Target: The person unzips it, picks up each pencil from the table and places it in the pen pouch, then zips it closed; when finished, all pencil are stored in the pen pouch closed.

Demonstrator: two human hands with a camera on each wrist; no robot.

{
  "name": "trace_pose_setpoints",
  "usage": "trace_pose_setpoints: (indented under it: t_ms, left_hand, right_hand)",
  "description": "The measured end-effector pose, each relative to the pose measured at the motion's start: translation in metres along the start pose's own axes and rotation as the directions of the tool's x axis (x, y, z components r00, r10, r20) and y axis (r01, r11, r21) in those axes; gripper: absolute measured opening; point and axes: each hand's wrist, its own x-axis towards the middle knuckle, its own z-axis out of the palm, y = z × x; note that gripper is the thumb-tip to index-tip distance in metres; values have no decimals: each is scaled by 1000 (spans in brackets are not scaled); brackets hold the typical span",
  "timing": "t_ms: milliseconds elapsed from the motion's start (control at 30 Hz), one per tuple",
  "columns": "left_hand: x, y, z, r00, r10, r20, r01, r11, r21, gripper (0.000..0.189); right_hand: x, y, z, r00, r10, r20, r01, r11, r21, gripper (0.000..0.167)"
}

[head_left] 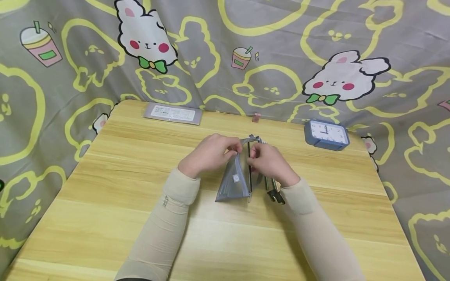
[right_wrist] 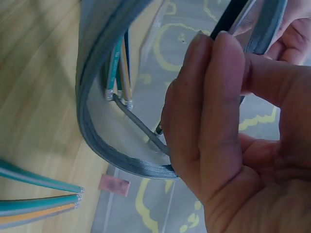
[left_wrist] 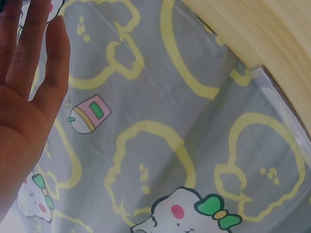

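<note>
A grey mesh pouch [head_left: 230, 185] is set near the middle of the counter [head_left: 105, 187], between the person's two hands, with its zipped mouth spread apart. Its upper edge is pinched by the left hand [head_left: 212, 154], the thumb and fingertips being brought together on the rim. A dark, slender stick [head_left: 250, 177] is grasped between the thumb and fingers of the right hand [head_left: 270, 160] and is held close to upright at the mouth of the pouch; whether it is a pen or a pencil cannot be told. A small pale mark is borne on the side of the pouch.

In the right wrist view, green and orange pencils [right_wrist: 115, 73] with metal-coloured ends are seen inside the pouch, while loose pencils [right_wrist: 41, 206] are laid on the counter outside it. A small black object [head_left: 275, 196] is placed just beside the right wrist, its kind being unclear.

Toward the far edge, a flat grey packet [head_left: 173, 113] with a white label is laid on the left, a small reddish piece [head_left: 256, 117] is seen near the centre, and a blue clock [head_left: 326, 133] is placed on the right. Behind the counter, a grey curtain [head_left: 277, 50] is hung, printed with rabbits, cups and yellow outlines. Both forearms are covered by cream sleeves [head_left: 154, 234]
</note>
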Motion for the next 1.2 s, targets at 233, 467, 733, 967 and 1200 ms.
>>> trace_pose_setpoints:
  t_ms: [233, 467, 733, 967, 1200]
  left_hand:
    - [0, 1, 0, 1000, -3, 7, 3, 1000, 3, 11]
    - [-1, 2, -1, 1000, 0, 5, 0, 1000, 3, 10]
    - [0, 3, -1, 1000, 3, 3, -3, 1000, 2, 13]
    - [-1, 2, -1, 1000, -4, 3, 4, 1000, 1, 14]
    - [-1, 0, -1, 1000, -9, 3, 9, 1000, 1, 13]
  right_hand:
    - [3, 0, 5, 1000, 3, 13, -4, 1000, 19, 7]
    - [0, 1, 3, 1000, 2, 14, -2, 1000, 18, 9]
    - [-9, 19, -20, 999, 6, -35, -6, 1000, -10, 12]
    - [-4, 62, -44, 979, 19, -201, -78, 954, -290, 14]
    - [11, 89, -27, 988, 26, -150, -74, 945, -320, 13]
